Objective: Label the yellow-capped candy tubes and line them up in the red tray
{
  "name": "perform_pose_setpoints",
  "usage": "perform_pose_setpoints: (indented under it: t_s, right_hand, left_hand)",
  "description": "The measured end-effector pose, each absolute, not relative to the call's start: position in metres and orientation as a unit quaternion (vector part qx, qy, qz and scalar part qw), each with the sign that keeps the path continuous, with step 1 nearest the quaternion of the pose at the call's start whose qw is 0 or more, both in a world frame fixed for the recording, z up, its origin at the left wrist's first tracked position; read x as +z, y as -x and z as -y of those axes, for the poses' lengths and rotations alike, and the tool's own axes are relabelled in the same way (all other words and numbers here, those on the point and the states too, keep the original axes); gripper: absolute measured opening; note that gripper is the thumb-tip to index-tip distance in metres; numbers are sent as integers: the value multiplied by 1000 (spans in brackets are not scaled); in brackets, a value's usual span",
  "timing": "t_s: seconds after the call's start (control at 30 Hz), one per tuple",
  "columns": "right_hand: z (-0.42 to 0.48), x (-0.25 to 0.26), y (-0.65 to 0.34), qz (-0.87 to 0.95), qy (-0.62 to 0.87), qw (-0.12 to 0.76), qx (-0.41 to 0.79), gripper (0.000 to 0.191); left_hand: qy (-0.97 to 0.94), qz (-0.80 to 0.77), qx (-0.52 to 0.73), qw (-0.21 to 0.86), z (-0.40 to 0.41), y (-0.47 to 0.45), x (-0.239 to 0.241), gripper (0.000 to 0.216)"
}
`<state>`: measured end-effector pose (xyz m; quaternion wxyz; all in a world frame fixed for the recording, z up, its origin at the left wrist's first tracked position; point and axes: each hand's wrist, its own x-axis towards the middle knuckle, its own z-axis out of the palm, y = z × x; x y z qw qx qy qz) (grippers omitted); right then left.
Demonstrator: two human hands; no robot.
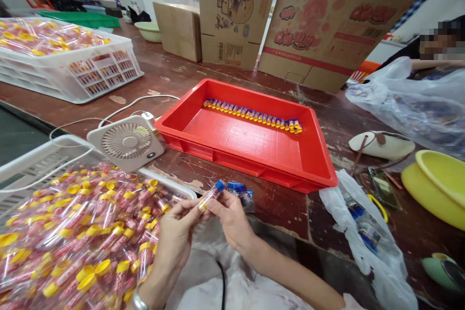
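A small clear tube (211,194) with a blue end and a yellow end is held tilted between my two hands. My left hand (178,225) pinches its lower yellow end, and my right hand (231,217) grips it from the right with thumb and fingers. Just behind my right hand, a few blue wrappers (240,190) lie on the table. Ahead stands a red tray (236,147) with a row of similar tubes (250,114) along its far side. To my left, a white basket (167,183) is heaped with yellow-capped tubes (98,237).
A small fan (127,140) with a white cable stands at the basket's edge. A second filled white crate (105,68) is at back left. Cardboard boxes (232,19) line the back. Plastic bags (378,252), a yellow basin (436,189) and a phone (384,188) lie right. Other people sit farther off.
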<state>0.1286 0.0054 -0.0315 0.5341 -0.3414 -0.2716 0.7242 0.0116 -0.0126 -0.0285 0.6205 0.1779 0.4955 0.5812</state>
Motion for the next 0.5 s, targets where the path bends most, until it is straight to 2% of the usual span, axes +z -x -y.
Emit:
perform_pose_setpoints:
  t_s: [0.3, 0.5]
  right_hand:
    - [-8, -39, -123, 273, 363, 528, 717, 32]
    - [-26, 17, -165, 412, 386, 498, 658, 35]
  left_hand:
    - [-167, -511, 573, 619, 7, -11, -32, 36]
    - [-211, -548, 537, 606, 9, 8, -54, 57]
